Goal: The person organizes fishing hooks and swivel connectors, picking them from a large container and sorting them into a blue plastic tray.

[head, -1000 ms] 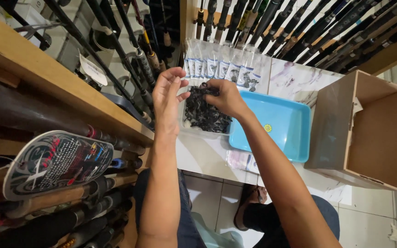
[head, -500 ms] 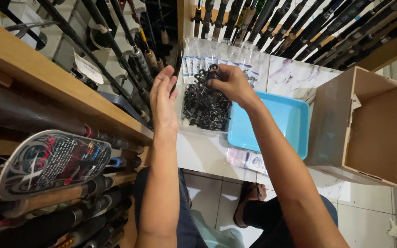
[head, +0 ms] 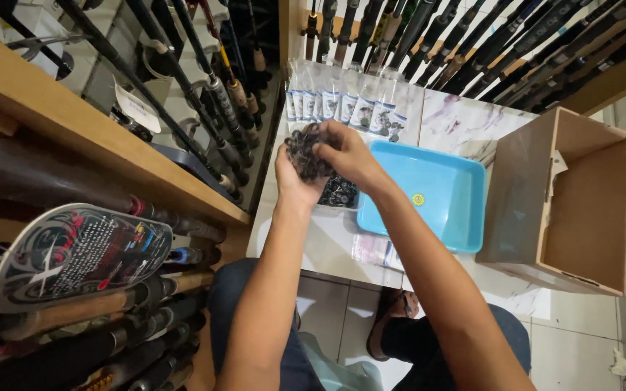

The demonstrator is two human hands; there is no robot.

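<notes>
Your left hand (head: 293,177) cups a heap of black rings (head: 303,148) with your right hand (head: 345,156) pinching on top; tilt and they could spill past the tub (head: 340,194) onto the tabletop (head: 327,242).

Both hands meet over the clear container (head: 338,194) at the table's (head: 327,246) left side: the left hand (head: 295,174) cups a clump of small rings (head: 301,150), the right hand (head: 345,156) touching it from the right. Right of the container lies the tray (head: 443,217); further right stands the open box (head: 566,199). Behind them lies a row of packets (head: 342,105); one flat packet (head: 374,250) lies before the tray. Fishing rods (head: 204,87) stand racked left and behind.
</notes>
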